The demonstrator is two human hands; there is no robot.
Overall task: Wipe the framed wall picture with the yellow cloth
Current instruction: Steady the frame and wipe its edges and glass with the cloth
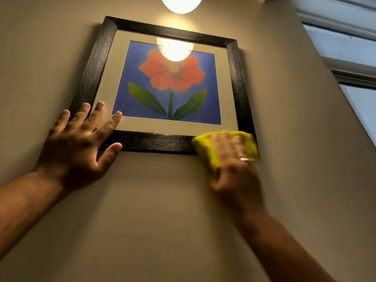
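The wall (61, 47) filled nearly the whole view, plain beige, seen from below. At the far right ran a window (345, 58) with pale frames. The picture (168, 82) hung high on the wall, slightly tilted in the view — a black frame (97, 64), a cream mat, and a red flower with green leaves on blue. The glass mirrored the lamp (181, 4) glowing just above the frame's top edge.

The left hand (79, 143) lay flat against the frame's lower left corner, fingers spread wide: the fingertips reached over the frame's left side and onto the mat, and the thumb rested under the bottom rail. It gripped nothing.

The right hand (234, 169) was blurred. It pressed the cloth (211, 151) against the frame's lower right corner, palm toward the wall, fingers laid flat over the fabric — the yellow cloth showed around and above them, covering the corner and a strip of wall below. A ring (245, 159) shone on one finger.
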